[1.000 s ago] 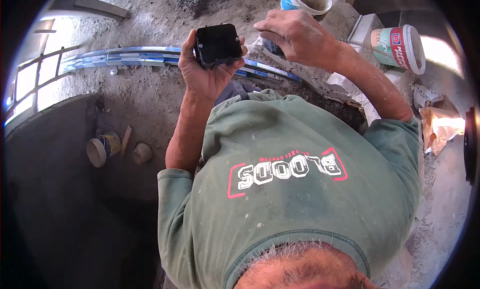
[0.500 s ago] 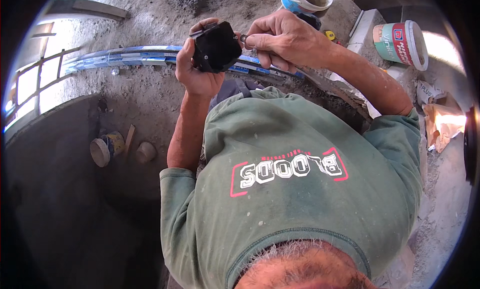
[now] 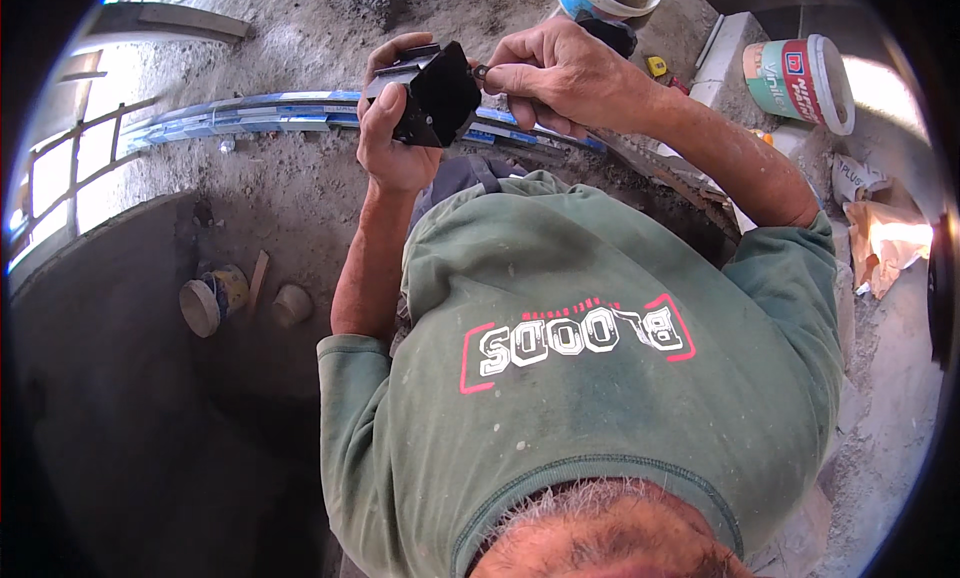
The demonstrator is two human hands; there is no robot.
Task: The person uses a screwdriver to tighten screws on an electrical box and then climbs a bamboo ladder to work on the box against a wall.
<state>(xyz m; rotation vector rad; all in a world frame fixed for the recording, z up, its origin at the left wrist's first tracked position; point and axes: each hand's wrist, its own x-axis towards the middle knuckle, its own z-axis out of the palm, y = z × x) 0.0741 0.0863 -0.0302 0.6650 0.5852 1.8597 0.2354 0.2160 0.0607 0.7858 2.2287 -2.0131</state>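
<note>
My left hand (image 3: 393,123) grips a small black box (image 3: 442,96) with an open, dark inside, its fingers behind the side and its thumb on the near edge. My right hand (image 3: 568,76) is closed just right of it. Between that thumb and index finger is a small dark metal piece with a hole (image 3: 481,72), held at the box's right edge. Whether the piece touches the box I cannot tell. Both hands are raised in front of my green shirt (image 3: 570,278).
Long blue-and-white strips (image 3: 250,116) lie across the rough ground behind my hands. At the far right are a blue-and-white bucket (image 3: 590,3), a yellow tape measure (image 3: 656,66) and a tipped paint bucket (image 3: 785,81). A small tub (image 3: 200,308) and a wooden stick (image 3: 258,283) lie left.
The black box has turned in my left hand, so its side now shows more. My right hand stays near its right edge with the small metal piece.
</note>
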